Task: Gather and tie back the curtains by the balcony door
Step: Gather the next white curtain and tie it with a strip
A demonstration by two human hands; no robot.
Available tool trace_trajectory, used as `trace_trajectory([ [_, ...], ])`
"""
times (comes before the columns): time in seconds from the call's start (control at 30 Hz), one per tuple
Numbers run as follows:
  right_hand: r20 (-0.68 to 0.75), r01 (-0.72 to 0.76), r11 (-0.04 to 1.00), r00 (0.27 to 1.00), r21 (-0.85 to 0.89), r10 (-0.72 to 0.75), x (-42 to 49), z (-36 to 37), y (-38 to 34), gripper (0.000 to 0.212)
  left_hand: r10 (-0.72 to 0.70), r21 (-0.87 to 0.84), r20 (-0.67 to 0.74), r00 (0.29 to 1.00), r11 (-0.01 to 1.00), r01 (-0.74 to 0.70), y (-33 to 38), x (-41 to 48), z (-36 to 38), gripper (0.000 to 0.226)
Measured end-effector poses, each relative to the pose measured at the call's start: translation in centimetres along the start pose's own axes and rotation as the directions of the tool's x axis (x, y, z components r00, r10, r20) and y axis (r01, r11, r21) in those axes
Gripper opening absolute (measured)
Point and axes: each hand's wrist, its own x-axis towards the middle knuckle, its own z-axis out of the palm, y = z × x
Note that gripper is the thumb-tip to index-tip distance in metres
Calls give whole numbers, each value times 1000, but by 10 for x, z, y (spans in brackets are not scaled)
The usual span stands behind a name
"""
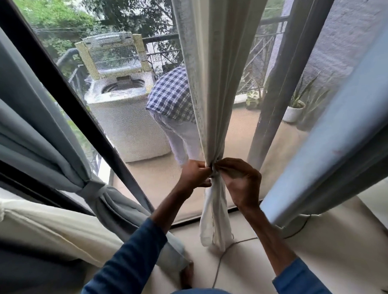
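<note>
The white curtain (211, 102) hangs down the centre of the frame. It is bunched to a narrow waist just below the middle, and its tail spills to the floor beneath. Both hands meet at that waist. The left hand (195, 173) has its fingers curled in and pinches the bunch from the left. The right hand (239, 180) pinches it from the right with thumb and fingertips, the other fingers bent. A thin wrap seems to circle the cloth between them — whether it is a separate tie or the curtain's own fabric I cannot tell.

The step in hand looks to be cinching the knot. To do it well, I judge that one hand should clamp the gathered folds so none slip out while the other draws the loose end snug. The pull should go sideways rather than down, so the cloth is not dragged on its hang. Every pleat should sit inside the wrap, with the knot facing the room. The grey curtain (44, 121) at the left, cinched by its band (92, 190), gives a height to match — this waist sits at about the same level in the frame.

A cable (223, 253) lies on the floor just beside the curtain's tail, so the hem should not snag it. The blue curtain (342, 130) at the right shows no tie in view.
</note>
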Motion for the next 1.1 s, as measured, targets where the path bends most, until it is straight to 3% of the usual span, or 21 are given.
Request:
trace_trajectory([
  [0.13, 91, 170, 973, 983, -154, -157, -4, -1, 2, 27, -8, -58, -17, 1000, 998, 7, -2, 1, 2, 30],
  [0.37, 153, 130, 986, 982, -106, -113, -9, -1, -3, 32, -10, -137, 3, 1000, 991, 11, -6, 3, -2, 24],
  [0.47, 75, 147, 969, 988, -199, -135, -5, 0, 1, 32, -6, -126, -4, 1000, 992, 5, -6, 4, 1, 24],
  [0.6, 165, 221, 897, 972, -384, -169, -4, 2, 2, 28, 16, -103, -29, 999, 995, -19, -6, 5, 2, 22],
  [0.73, 305, 220, 757, 952, -615, -29, -2, 4, -8, 26, 62, 3, -115, 991, 998, -62, -1, 6, 1, 26],
  [0.9, 500, 291, 601, 840, -745, 213, 15, 7, -34, 35, 138, 222, -139, 981, 969, -105, 1, 8, -2, 31],
  [1.1, 598, 405, 493, 728, -770, 336, 42, 6, -52, 31, 153, 148, -84, 985, 979, -139, -3, 8, -1, 38],
])
